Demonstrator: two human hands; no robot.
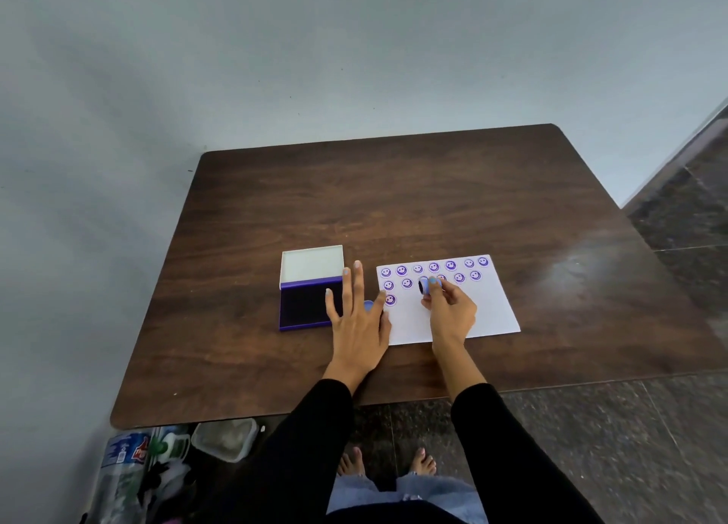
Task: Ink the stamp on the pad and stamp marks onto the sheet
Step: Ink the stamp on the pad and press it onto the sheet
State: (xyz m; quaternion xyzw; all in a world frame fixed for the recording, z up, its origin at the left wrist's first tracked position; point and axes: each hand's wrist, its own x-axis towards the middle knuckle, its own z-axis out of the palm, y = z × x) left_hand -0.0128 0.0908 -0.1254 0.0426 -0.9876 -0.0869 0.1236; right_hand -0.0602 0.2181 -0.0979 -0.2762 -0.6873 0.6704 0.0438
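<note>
Stamping smiley faces at the frame's centre.
My right hand [449, 307] pinches the blue stamp [425, 286] over the white sheet [484, 311], mid second row; my left hand [356, 318] lies flat, fingers spread, beside the open ink pad [305, 301].

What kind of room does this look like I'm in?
Probably a plain room at home, not a workshop: a dark wood-grain table against a bare pale wall, a polished dark stone tile floor, bare feet, and plastic bottles stashed underneath.

white sheet [472, 314] with purple smiley marks [433, 266], dark brown table [394, 192]
</note>
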